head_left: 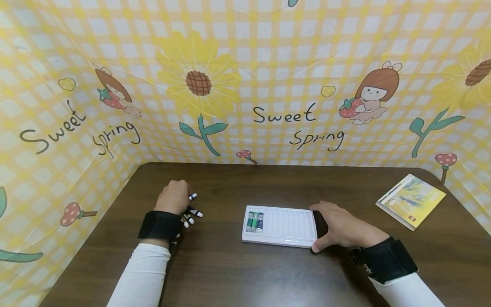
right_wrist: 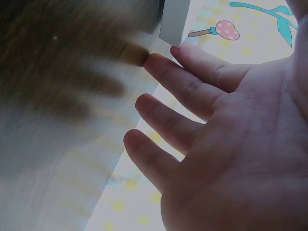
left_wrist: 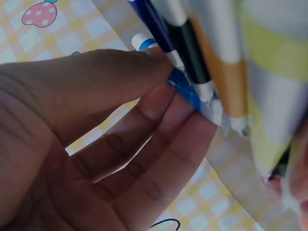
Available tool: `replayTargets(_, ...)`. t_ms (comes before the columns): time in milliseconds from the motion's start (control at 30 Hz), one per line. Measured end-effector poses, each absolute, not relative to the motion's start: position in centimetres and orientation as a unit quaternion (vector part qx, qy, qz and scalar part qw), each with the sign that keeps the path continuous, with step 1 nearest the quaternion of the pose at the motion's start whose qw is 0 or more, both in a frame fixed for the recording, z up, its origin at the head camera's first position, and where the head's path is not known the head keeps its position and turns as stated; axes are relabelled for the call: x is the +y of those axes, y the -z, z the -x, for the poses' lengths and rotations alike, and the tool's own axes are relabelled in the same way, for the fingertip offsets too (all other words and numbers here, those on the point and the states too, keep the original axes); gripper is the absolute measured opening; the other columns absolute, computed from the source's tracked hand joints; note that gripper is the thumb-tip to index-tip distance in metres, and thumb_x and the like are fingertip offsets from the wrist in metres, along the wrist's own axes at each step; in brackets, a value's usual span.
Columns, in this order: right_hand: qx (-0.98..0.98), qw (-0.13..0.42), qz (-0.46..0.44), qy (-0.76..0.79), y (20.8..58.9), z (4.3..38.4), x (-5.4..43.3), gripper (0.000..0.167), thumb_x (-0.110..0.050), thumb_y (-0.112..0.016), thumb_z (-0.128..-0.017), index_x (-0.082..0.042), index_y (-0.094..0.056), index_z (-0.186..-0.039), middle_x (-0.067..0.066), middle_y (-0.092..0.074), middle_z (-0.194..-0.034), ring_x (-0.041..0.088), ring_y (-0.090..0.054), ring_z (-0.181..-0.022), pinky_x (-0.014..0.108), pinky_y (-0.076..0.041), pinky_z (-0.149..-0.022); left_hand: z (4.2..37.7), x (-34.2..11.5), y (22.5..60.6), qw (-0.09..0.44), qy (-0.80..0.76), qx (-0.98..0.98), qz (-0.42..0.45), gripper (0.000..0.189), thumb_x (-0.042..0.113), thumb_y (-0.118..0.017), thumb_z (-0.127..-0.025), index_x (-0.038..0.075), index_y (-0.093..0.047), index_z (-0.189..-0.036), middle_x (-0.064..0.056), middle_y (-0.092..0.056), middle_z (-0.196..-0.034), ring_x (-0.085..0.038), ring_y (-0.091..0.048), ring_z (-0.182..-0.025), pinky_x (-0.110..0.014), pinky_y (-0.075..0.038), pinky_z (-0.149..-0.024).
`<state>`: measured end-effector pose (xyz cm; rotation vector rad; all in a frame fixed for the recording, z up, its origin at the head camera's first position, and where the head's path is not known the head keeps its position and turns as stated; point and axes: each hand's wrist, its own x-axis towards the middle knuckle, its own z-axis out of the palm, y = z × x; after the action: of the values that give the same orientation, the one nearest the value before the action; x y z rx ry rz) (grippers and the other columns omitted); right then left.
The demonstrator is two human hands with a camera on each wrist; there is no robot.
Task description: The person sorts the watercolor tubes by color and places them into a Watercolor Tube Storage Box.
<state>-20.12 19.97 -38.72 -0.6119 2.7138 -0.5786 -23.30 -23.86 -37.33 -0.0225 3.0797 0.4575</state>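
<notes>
In the head view, my left hand is over several paint tubes with white caps at the table's left. In the left wrist view, thumb and fingertips pinch a blue paint tube; black, orange and yellow-green tubes lie close by, partly blurred. A white plastic paint tray lies mid-table, with green and dark blue tubes in its left slots. At its right end, my right hand touches the corners with thumb and forefinger. Its other fingers are spread and fairly straight in the right wrist view.
A yellow illustrated box or booklet lies at the table's right rear. The brown tabletop meets a yellow checked cloth at the back and both sides.
</notes>
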Motion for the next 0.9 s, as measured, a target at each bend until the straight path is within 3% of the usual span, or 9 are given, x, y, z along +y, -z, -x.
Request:
replayTargets(333, 0.939, 0.146, 0.231, 0.209, 38.7, 20.0, 20.1, 0.1, -0.038, -0.1, -0.068, 0.001, -0.052, -0.146, 0.031, -0.05, -0.152, 0.049, -0.048, -0.142, 0.067, -0.041, -0.113, 23.1, -22.9, 36.5, -0.025, -0.146, 0.989, -0.01, 0.015, -0.002, -0.064, -0.093, 0.0, -0.078, -0.09, -0.02, -0.073, -0.089, -0.031, -0.067, -0.073, -0.045, -0.054, -0.065)
replayTargets(533, 0.937, 0.138, 0.242, 0.21, 38.8, 20.0, 20.4, 0.1, -0.039, -0.099, -0.068, 0.001, -0.051, -0.146, 0.03, -0.051, -0.151, 0.048, -0.049, -0.14, 0.066, -0.043, -0.112, 23.0, -21.5, 36.2, -0.038, -0.161, 0.986, -0.032, 0.01, 0.004, -0.069, -0.095, 0.0, -0.079, -0.093, -0.018, -0.076, -0.092, -0.031, -0.07, -0.078, -0.047, -0.057, -0.069)
replayTargets(900, 0.934, 0.135, 0.25, 0.218, 38.8, 20.0, 20.4, 0.1, -0.038, -0.099, -0.069, 0.002, -0.05, -0.146, 0.028, -0.053, -0.149, 0.046, -0.051, -0.138, 0.063, -0.044, -0.111, 21.8, -17.2, 35.5, -0.038, -0.204, 0.976, -0.074, 0.008, 0.004, -0.073, -0.092, 0.0, -0.08, -0.094, -0.012, -0.077, -0.088, -0.021, -0.067, -0.07, -0.038, -0.057, -0.067)
